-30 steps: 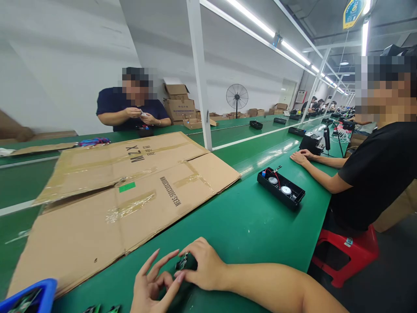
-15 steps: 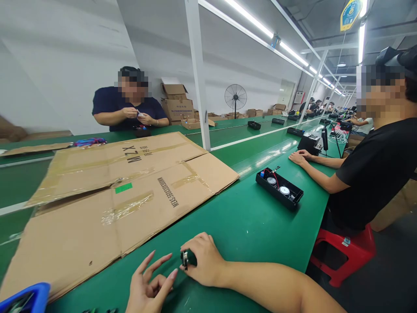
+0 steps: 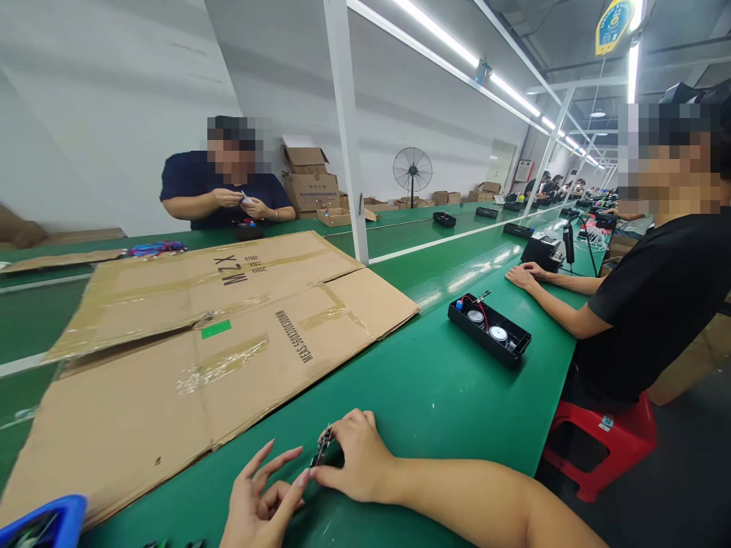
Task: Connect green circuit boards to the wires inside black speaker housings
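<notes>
My right hand pinches a small circuit board between thumb and fingers, just above the green table. The board is turned nearly edge-on, so its face is mostly hidden. Beside it on the left is my left hand, open, its fingers spread and the thumb tip close to the board's lower end. Whether that thumb touches the board I cannot tell. Farther off to the right lies a black open housing with two round speakers and red wires in it.
Flattened cardboard covers the table's left side. A blue bin stands at the lower left, small dark parts beside it. A co-worker in black sits at right on a red stool; another person works across the table.
The circuit board has turned in my right hand, from lying broader to the camera to a slanted, edge-on pose. My left hand has barely moved.
</notes>
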Tool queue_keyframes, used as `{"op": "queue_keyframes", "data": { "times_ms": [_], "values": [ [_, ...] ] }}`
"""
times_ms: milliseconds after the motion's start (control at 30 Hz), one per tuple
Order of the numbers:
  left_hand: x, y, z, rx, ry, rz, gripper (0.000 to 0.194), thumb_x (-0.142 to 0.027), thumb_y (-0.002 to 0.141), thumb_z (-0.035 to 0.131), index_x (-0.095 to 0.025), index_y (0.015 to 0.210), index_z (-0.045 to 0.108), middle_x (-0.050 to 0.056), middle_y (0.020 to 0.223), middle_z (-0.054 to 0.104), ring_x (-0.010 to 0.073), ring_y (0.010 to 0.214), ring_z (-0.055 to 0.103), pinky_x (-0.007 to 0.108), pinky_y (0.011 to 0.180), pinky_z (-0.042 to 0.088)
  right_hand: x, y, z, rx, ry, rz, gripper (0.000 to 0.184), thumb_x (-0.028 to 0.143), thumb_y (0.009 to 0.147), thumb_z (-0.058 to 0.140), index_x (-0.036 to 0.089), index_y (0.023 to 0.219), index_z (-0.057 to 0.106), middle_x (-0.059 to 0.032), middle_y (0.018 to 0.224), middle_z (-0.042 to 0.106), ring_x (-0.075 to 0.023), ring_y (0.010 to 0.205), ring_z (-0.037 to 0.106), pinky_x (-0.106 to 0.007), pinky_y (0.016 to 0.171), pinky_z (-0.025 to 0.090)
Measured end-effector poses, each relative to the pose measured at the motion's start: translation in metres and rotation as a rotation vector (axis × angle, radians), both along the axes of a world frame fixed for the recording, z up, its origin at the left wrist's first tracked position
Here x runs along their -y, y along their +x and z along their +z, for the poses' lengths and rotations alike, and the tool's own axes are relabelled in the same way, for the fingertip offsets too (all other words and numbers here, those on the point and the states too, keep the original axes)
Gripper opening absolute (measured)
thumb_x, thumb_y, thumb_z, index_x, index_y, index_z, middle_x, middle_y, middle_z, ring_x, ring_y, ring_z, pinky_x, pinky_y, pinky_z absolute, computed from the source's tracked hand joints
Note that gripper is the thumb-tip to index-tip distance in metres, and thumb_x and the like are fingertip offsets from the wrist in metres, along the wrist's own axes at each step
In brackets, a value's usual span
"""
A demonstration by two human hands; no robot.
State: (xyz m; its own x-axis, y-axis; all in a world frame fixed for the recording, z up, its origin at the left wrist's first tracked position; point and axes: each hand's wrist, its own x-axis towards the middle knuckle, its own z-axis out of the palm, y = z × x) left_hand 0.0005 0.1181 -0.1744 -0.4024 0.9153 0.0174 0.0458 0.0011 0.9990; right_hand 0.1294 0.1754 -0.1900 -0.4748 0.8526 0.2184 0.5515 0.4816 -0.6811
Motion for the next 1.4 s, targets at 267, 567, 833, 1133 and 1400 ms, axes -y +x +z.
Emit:
{"op": "queue_keyframes", "data": {
  "times_ms": [267,567,833,1133,1400],
  "values": [
    [-0.008,-0.017,-0.025,0.029,-0.006,-0.051,0.079,-0.048,0.053,0.077,-0.025,0.121,0.042,0.006,0.096,0.061,0.0138,0.053,0.056,0.031,0.052,0.056,0.002,0.001,-0.001,0.027,0.079,0.024,0.041,0.029,0.071,0.072,0.021,0.106,0.051,-0.0021,0.105,0.06,-0.0204,0.101,0.047,-0.036,0.088,0.034],
    [-0.007,-0.015,-0.022,0.046,-0.021,-0.06,0.081,-0.048,0.053,0.077,-0.025,0.121,0.041,0.005,0.095,0.06,0.0142,0.054,0.057,0.033,0.055,0.056,0.003,-0.001,-0.001,0.083,0.106,0.055,0.048,0.033,0.071,0.071,0.019,0.11,0.047,-0.0048,0.105,0.059,-0.0227,0.099,0.048,-0.038,0.086,0.036],
    [0.002,-0.001,-0.005,-0.013,0.037,-0.078,0.077,-0.047,0.056,0.076,-0.028,0.122,0.041,0.003,0.099,0.056,0.0069,0.049,0.048,0.024,0.052,0.048,0.003,0.0,-0.004,0.127,0.18,0.104,0.044,0.034,0.074,0.067,0.019,0.111,0.047,-0.0043,0.106,0.06,-0.022,0.097,0.05,-0.038,0.085,0.036],
    [-0.003,-0.008,-0.016,-0.149,0.095,-0.028,0.094,-0.046,0.055,0.076,-0.027,0.135,0.03,0.006,0.102,0.054,0.009,0.046,0.052,0.027,0.048,0.048,0.001,0.0,-0.006,0.233,0.24,0.144,0.035,0.039,0.078,0.064,0.019,0.103,0.052,-0.0033,0.102,0.061,-0.0208,0.094,0.049,-0.036,0.08,0.037],
    [0.0,-0.018,-0.027,-0.452,0.151,-0.081,0.072,-0.052,0.066,0.066,-0.024,0.127,0.04,0.008,0.107,0.058,0.0141,0.06,0.057,0.033,0.063,0.052,0.002,0.001,-0.002,0.292,0.316,0.194,0.032,0.038,0.079,0.061,0.02,0.104,0.052,-0.0031,0.099,0.06,-0.0212,0.091,0.048,-0.036,0.075,0.038]
  ]
}}
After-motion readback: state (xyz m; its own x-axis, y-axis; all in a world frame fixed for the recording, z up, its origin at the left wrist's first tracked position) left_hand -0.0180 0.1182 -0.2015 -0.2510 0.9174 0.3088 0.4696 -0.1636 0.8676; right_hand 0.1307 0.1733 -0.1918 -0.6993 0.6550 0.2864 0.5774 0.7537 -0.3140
